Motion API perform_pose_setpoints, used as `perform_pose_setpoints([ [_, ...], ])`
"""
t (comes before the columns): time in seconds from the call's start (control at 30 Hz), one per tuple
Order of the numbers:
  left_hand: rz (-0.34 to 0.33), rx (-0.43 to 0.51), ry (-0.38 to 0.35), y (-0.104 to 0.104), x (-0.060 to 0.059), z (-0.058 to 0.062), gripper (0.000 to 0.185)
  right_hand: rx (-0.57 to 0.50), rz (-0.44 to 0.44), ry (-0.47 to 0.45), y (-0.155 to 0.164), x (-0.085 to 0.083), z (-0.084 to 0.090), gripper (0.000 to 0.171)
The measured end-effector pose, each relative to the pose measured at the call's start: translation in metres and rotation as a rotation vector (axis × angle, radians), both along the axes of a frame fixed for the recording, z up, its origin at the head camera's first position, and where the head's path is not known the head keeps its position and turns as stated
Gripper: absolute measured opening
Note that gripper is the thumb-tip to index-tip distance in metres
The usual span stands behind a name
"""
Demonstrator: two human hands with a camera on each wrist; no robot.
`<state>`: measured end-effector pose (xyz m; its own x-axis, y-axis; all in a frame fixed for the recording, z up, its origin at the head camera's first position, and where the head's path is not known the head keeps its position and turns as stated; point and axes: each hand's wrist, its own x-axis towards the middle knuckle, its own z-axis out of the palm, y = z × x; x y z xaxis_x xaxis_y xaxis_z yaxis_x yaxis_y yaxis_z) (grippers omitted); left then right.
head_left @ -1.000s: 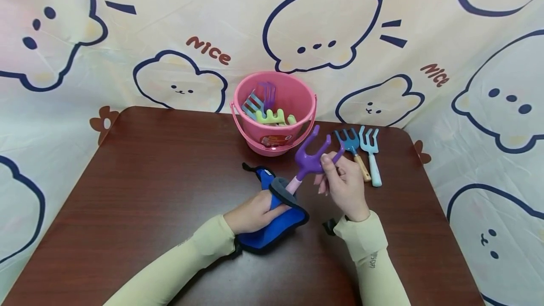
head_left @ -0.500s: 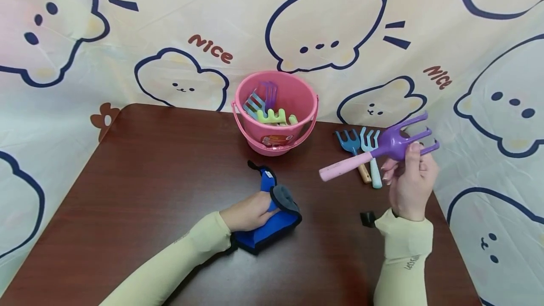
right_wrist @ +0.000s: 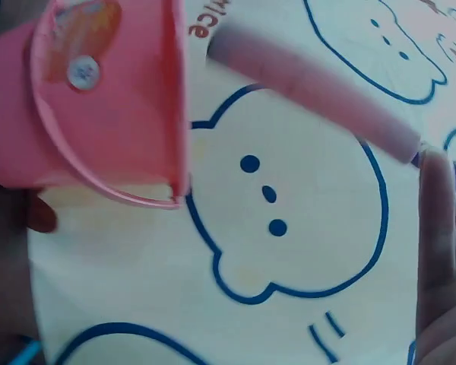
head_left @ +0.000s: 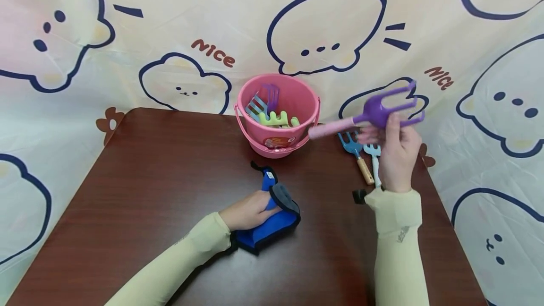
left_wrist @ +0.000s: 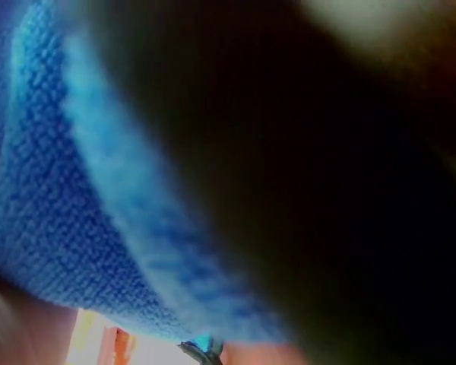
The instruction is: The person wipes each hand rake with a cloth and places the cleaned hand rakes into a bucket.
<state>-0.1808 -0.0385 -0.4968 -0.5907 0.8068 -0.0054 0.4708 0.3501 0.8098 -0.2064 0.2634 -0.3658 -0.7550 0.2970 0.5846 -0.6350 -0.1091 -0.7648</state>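
Observation:
In the head view my left hand [head_left: 248, 211] grips a blue cloth piece with black edging and a grey lining [head_left: 272, 230], low over the table. Blue fabric [left_wrist: 68, 205] and dark blur fill most of the left wrist view. My right hand [head_left: 397, 159] pinches a purple hand rake [head_left: 377, 111] by its tined head, above the table's right side. The rake's pink handle [right_wrist: 311, 87] points left, toward the bucket, its end beside the rim in the head view. A pink bucket [head_left: 259, 133] stands at the back, with several rakes inside.
On the right of the brown table [head_left: 170, 164] lie a blue rake with a wooden handle [head_left: 364, 170] and a light blue rake [head_left: 376, 164], partly behind my right hand. A cartoon-printed sheet [head_left: 204, 8] surrounds the table's back and sides.
The purple rake has left the blue cloth's opening, swung right, then risen toward the back with its handle nearing the bucket. My left hand has stayed nearly still on the cloth.

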Motion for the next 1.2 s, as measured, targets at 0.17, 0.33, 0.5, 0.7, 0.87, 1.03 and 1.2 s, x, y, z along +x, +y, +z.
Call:
perform_pose_setpoints([
  [0.17,-0.032,0.009,0.032,0.000,0.000,-0.003,0.031,0.213,-0.032,-0.072,-0.020,-0.039,0.021,0.030],
  [0.33,-0.031,0.002,0.017,-0.002,0.000,-0.006,0.032,0.744,-0.157,-0.201,-0.046,-0.080,0.015,0.029],
  [0.5,-0.059,0.024,0.014,0.000,0.001,-0.010,0.032,1.204,-0.229,-0.337,-0.068,-0.107,-0.002,0.031],
  [0.7,-0.059,0.031,0.002,0.000,0.002,-0.011,0.032,1.374,-0.155,-0.471,-0.090,-0.125,-0.010,0.032],
  [0.87,-0.055,0.032,0.000,0.000,0.002,-0.012,0.031,1.353,0.039,-0.555,-0.096,-0.130,-0.006,0.032],
  [1.03,-0.055,0.046,-0.022,-0.001,0.000,-0.011,0.033,1.311,0.068,-0.502,-0.083,-0.126,-0.011,0.039],
  [1.2,-0.058,0.034,-0.030,-0.001,0.000,-0.011,0.034,1.182,-0.047,-0.422,-0.046,-0.112,-0.015,0.041],
])
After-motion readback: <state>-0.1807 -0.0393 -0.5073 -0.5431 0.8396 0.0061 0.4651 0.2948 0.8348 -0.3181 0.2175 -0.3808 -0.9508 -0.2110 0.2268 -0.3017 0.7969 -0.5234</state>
